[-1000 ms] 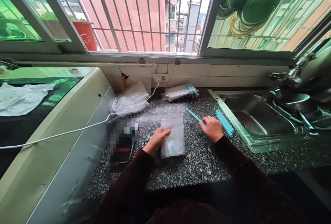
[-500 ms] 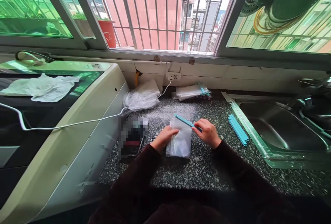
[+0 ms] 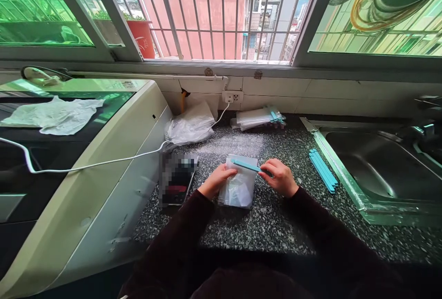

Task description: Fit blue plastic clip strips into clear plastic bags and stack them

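On speckled counter, left hand pinches a bag; right hand pinches a blue strip above it.

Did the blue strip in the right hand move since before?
Yes. The blue strip moved left, away from the sink. It was beside the plastic bag; now it is over the bag's top part.

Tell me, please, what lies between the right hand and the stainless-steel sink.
Flat turquoise strips lie on the speckled black countertop there, in the head view.
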{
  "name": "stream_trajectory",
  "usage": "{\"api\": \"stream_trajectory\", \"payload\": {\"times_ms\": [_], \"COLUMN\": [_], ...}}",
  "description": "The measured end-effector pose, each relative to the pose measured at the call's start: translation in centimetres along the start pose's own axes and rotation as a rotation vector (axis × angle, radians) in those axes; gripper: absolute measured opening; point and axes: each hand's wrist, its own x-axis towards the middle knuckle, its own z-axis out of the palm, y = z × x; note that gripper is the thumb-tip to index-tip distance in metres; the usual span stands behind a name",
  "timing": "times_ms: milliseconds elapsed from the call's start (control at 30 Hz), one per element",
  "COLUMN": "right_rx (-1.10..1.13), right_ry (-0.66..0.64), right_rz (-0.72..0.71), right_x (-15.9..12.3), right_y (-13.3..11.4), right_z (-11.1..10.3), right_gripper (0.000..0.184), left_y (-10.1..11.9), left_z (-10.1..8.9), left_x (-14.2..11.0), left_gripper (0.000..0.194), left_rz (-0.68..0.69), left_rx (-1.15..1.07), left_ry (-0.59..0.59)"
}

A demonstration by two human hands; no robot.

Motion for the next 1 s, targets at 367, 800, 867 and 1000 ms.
{"api": "stream_trajectory", "payload": {"times_ms": [367,800,867,1000], "right_rx": [-0.037,-0.074,-0.069,-0.063], "right_ry": [-0.019,-0.032,-0.038,-0.015], "right_rz": [-0.025,-0.051,-0.048,-0.049], "right_x": [-0.3,-0.2,-0.2,-0.1], "right_y": [0.5,0.1,0.0,-0.3], "right_z": [0.6,0.4,0.3,0.2], "right_gripper": [0.021,0.017,0.016,0.016], "left_y": [0.0,-1.1,-1.2,-1.3], "left_z": [0.0,0.0,0.1,0.4], "left_x": [-0.3,0.6,0.6,0.5], "left_gripper": [0.051,0.054,0.051,0.048], "left_rz": [-0.002,0.016,0.017,-0.002], "left_rx": [-0.004,-0.058,-0.05,-0.056], "left_ry": [-0.031,0.074,0.078,0.061]}}
